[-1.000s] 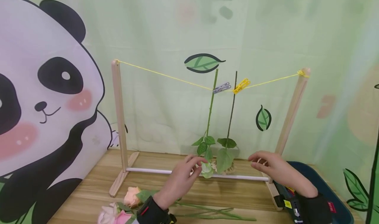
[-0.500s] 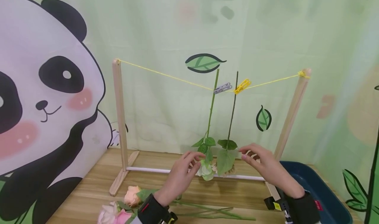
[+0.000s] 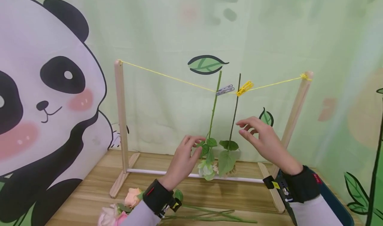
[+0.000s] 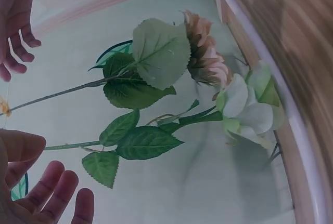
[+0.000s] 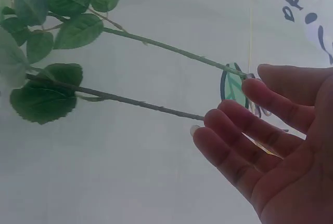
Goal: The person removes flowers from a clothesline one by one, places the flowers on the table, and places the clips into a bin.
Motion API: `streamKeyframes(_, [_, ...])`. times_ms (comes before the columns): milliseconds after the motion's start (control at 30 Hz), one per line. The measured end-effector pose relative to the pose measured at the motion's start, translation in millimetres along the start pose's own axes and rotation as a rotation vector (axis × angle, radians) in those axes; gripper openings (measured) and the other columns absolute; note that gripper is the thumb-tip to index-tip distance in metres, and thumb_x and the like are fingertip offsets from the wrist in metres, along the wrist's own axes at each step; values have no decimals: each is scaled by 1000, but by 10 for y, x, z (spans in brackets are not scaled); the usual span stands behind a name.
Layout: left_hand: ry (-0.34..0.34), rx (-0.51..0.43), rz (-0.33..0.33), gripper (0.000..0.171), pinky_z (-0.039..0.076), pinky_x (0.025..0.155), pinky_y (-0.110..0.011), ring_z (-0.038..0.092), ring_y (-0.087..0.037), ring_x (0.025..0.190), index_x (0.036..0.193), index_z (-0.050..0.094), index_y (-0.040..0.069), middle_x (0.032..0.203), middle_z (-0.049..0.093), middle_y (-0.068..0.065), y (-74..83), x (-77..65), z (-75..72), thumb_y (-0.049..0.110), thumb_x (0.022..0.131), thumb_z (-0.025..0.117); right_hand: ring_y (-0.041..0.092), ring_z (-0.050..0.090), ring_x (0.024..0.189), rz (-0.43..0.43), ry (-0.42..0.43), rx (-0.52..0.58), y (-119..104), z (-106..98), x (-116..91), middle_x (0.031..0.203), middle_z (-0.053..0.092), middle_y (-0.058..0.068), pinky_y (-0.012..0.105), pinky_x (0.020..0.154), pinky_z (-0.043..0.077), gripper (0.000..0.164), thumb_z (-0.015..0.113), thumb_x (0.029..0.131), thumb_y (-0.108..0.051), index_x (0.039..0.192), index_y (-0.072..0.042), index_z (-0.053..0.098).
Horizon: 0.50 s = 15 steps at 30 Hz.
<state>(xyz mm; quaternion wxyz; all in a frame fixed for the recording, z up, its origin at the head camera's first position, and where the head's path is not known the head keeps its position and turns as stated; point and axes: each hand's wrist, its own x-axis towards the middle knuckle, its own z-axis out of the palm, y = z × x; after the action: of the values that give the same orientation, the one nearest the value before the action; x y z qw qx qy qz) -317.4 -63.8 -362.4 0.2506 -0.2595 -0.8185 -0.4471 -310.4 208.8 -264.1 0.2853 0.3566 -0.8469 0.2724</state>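
Two flowers hang head-down from a yellow string (image 3: 167, 75). A grey clothespin (image 3: 225, 90) clips the green stem of the white flower (image 3: 207, 169); a yellow clothespin (image 3: 244, 88) clips the dark stem of the pinkish-brown flower (image 4: 205, 52). My left hand (image 3: 184, 161) is beside the white flower's leaves (image 3: 206, 148), fingers loosely bent and holding nothing. My right hand (image 3: 263, 139) is raised just right of the dark stem (image 3: 234, 116), its fingers relaxed and nothing between them. In the right wrist view the right fingers (image 5: 229, 141) overlap the clothespin end of the stems.
The string runs between two wooden posts (image 3: 120, 116) joined low down by a white rod (image 3: 149, 171). Loose flowers, peach (image 3: 132, 197) and pink (image 3: 109, 215), lie on the wooden table (image 3: 89, 199) at front left. A dark blue tray (image 3: 335, 199) stands at right, partly behind my right arm.
Both hands have risen from beside the flower heads. The right hand has also moved left toward the dark stem. The hanging flowers and clothespins stay where they were.
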Motion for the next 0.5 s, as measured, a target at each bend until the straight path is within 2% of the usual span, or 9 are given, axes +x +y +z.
streamKeyframes(267, [29, -7, -9, 31, 49, 84, -38, 59, -28, 107, 137, 62, 11, 118, 59, -9, 50, 201, -65, 9, 106, 60, 24, 63, 100, 0, 48, -14, -72, -161, 326, 117, 67, 13, 37, 81, 54, 23, 65, 103, -6, 125, 1, 67])
streamKeyframes(500, [41, -23, -20, 36, 49, 86, -40, 59, -26, 105, 140, 59, 8, 118, 58, -11, 105, 376, -128, 8, 104, 62, 33, 62, 106, -31, 78, -15, -144, -251, 591, 122, 64, 21, 47, 88, 52, 26, 63, 104, -4, 128, 6, 65])
